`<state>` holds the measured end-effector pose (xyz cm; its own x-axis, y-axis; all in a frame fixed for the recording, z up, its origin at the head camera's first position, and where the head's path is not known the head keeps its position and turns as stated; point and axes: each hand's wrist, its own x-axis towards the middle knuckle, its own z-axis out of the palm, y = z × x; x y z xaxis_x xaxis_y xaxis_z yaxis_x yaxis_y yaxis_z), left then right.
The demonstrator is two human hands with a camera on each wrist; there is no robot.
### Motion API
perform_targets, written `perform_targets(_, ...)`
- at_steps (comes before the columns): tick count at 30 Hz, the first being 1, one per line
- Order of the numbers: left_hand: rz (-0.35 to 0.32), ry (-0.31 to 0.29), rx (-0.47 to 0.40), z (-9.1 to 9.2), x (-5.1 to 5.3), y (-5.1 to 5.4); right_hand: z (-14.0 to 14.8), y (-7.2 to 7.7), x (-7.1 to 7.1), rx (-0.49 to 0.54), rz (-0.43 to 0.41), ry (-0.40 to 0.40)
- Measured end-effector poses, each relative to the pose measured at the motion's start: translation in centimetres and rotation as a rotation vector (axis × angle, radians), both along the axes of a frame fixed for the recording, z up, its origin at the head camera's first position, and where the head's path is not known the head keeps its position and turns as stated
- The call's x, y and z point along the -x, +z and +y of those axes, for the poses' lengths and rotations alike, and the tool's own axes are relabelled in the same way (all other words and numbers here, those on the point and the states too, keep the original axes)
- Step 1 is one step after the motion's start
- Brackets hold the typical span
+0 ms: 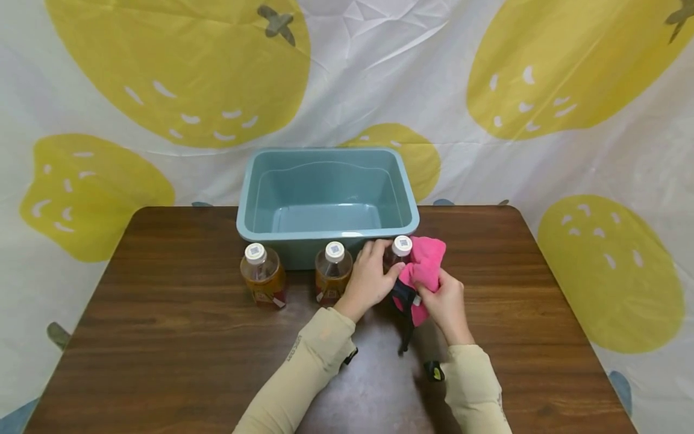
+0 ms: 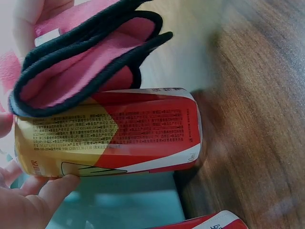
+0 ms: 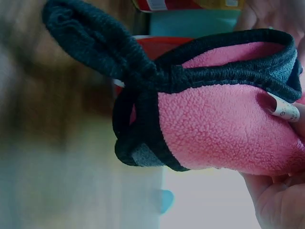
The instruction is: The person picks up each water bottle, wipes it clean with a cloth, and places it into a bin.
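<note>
While two bottles (image 1: 264, 280) (image 1: 332, 280) stand nearby, hands (image 1: 370, 279) (image 1: 447, 304) grip a third bottle (image 2: 128, 129) (left), one cloth (image 1: 427, 259) (right).

Head view faces forward-down; both wrist views share the cloth (image 3: 219, 129) close-up.

Pink cloth (image 1: 428, 258) against a bottle (image 1: 402, 246)
At the bin's (image 1: 328, 234) right front corner, the left hand (image 1: 371, 280) holds the bottle, the right hand (image 1: 447, 301) the cloth; a second bottle (image 1: 263, 278) stands before the bin's left end, a third bottle (image 1: 333, 276) before its middle.
</note>
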<state>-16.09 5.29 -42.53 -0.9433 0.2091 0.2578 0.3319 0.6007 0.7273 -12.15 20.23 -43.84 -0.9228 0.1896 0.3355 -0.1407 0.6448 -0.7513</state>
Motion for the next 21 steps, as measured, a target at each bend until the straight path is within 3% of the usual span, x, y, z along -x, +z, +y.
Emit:
perform_targets(5,0.009,0.002,0.002,0.0,0.1,0.0,-0.2,-2.3,-0.2,-0.041,0.034,-0.016)
perform_targets(12,0.031,-0.009,-0.014,0.1,0.1,0.0,-0.4,-5.4,-0.4,-0.047,-0.037,-0.036)
perform_targets(17,0.011,0.0,-0.004,0.1,0.1,0.0,-0.5,-6.1,-0.5,-0.044,-0.072,-0.04)
perform_targets(21,0.022,-0.004,0.002,0.1,0.0,-0.1,-0.4,-5.8,-0.8,-0.041,-0.086,-0.046)
